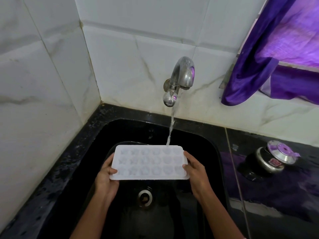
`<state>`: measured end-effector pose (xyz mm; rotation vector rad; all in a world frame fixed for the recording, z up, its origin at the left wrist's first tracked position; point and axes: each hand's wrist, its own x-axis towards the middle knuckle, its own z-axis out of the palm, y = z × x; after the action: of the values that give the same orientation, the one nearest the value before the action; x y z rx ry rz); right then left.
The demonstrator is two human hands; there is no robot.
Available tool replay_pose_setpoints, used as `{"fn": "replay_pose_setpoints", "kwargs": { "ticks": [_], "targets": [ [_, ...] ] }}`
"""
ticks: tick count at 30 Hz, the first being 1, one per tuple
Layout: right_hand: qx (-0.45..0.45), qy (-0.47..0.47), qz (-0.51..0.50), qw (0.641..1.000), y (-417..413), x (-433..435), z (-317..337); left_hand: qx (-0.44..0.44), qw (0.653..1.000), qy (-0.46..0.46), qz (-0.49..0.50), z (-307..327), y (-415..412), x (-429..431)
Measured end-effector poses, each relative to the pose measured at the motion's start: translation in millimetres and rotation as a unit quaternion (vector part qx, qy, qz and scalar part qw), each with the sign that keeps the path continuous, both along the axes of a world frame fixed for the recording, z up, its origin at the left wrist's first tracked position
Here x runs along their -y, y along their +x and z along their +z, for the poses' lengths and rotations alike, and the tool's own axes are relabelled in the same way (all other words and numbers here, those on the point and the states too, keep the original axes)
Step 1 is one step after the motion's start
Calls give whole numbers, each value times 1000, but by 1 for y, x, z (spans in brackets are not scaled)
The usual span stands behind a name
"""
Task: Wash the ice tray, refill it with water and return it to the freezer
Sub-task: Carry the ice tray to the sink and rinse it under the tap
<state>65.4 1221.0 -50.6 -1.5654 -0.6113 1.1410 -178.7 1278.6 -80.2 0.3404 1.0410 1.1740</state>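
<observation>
A white ice tray with several shaped cavities is held level over the black sink. My left hand grips its left end and my right hand grips its right end. A steel wall tap is running. Its stream of water lands on the tray's far edge, right of the middle.
The sink's drain lies below the tray. A black pressure cooker with a steel lid stands on the dark wet counter at the right. A purple curtain hangs at the upper right. White tiled walls enclose the corner at left and behind.
</observation>
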Motion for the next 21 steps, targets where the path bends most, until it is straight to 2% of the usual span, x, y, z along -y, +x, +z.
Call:
{"fn": "replay_pose_setpoints", "kwargs": {
  "ticks": [8,21],
  "targets": [
    [37,0,-58,998,40,18,-1,-16,997,9,-74,17,41,3],
    [48,5,-125,991,94,32,0,-24,987,14,-159,36,96,2]
  ]
}}
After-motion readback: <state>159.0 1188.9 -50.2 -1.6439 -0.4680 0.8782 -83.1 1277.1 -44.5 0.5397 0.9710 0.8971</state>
